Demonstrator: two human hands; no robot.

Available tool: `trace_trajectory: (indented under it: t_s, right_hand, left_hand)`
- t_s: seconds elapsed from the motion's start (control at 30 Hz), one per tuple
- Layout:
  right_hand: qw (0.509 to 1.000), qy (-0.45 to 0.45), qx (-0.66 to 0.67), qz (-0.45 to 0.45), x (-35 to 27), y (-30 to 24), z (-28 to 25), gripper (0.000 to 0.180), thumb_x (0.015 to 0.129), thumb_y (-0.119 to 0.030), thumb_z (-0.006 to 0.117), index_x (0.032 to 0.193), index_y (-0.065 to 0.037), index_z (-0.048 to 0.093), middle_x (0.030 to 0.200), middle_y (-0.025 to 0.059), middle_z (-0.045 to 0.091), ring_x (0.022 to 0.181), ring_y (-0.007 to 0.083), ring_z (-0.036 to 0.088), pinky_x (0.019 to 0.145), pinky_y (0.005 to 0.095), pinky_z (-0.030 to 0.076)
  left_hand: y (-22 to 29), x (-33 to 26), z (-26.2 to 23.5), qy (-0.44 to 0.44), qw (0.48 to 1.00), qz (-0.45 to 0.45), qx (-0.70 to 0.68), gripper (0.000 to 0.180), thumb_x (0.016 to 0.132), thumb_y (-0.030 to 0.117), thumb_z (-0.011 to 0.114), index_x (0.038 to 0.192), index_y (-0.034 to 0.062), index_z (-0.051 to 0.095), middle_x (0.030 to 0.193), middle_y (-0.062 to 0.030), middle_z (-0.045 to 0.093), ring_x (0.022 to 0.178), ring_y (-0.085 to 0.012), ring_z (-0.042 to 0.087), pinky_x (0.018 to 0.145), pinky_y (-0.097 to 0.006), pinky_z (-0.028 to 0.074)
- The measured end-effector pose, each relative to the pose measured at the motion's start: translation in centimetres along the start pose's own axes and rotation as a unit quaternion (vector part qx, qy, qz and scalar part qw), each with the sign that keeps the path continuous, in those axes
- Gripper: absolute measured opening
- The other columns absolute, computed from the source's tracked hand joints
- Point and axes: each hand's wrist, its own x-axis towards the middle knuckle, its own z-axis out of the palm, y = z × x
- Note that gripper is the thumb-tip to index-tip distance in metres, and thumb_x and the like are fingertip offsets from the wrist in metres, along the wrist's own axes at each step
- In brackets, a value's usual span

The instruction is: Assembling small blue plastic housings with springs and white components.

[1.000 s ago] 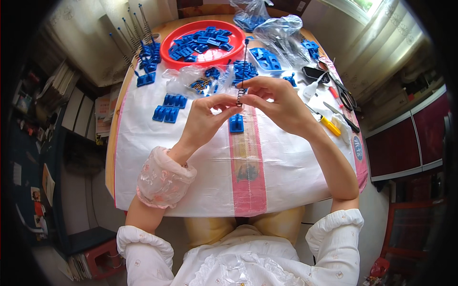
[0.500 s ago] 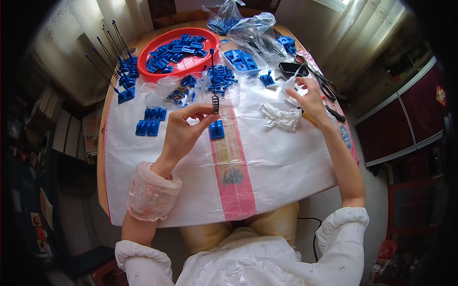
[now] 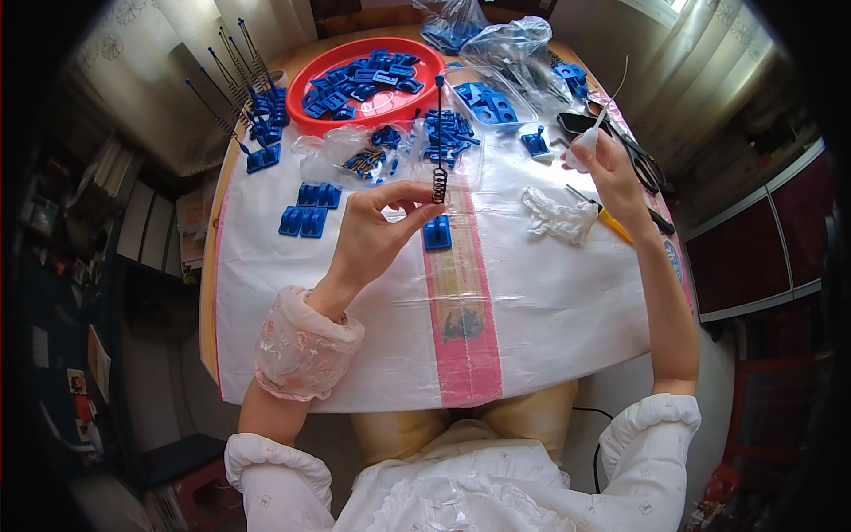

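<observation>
Pinches spring (image 3: 440, 184) in left hand (image 3: 374, 226), likely keeping rod (image 3: 440, 124) upright | grips bottle (image 3: 586, 142) in right hand (image 3: 618, 182), nozzle (image 3: 604, 115) up, perhaps against drips

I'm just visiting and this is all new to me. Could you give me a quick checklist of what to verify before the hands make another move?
1. Left hand gripping the black spring: ok, pinched near its lower end.
2. Right hand holding the white bottle: ok.
3. Bottle's thin nozzle pointing away from the person: ok.
4. Blue piece apart from the spring: cannot tell from this one view.
5. Space around the right forearm clear: not ok, a yellow-handled tool lies beside it.
6. Enough content in the bottle: cannot tell, the fingers partly cover it.
</observation>
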Motion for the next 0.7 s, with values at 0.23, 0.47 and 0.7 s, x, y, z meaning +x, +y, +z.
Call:
trace_trajectory:
  t_s: [0.23,0.47,0.7]
  right_hand:
    - [0.999,0.002,0.047,0.02,-4.8,-3.4,0.8,0.029,0.103,-0.018,0.062,0.123,-0.002,0.049,0.092,0.0107,0.071,0.087,0.0147,0.067,0.072,0.0284,0.052]
    - [0.996,0.004,0.051,0.075,-11.8,-4.2,0.0,0.026,0.103,-0.016,0.062,0.12,-0.006,0.045,0.088,0.0096,0.07,0.079,0.0106,0.062,0.068,0.0242,0.044]
    - [0.965,0.1,0.203,0.13,-14.8,-3.0,1.2,0.03,0.099,-0.025,0.067,0.118,-0.004,0.056,0.085,0.0043,0.066,0.068,0.0074,0.052,0.063,0.024,0.037]
  left_hand:
    - [-0.6,0.0,0.1,0.009,1.0,0.007,0.0,0.014,0.088,0.01,0.08,0.101,0.0035,0.079,0.091,-0.0034,0.077,0.079,-0.0089,0.064,0.075,-0.024,0.051]
    - [-0.7,-0.1,-0.1,0.016,1.0,0.019,-0.008,0.017,0.086,0.009,0.081,0.101,0.0037,0.08,0.091,-0.0036,0.077,0.074,-0.0075,0.062,0.068,-0.023,0.051]
    - [-0.8,0.0,0.2,0.025,0.999,0.035,-0.014,0.015,0.086,0.008,0.08,0.1,0.0036,0.08,0.091,-0.004,0.078,0.075,-0.008,0.062,0.069,-0.024,0.05]
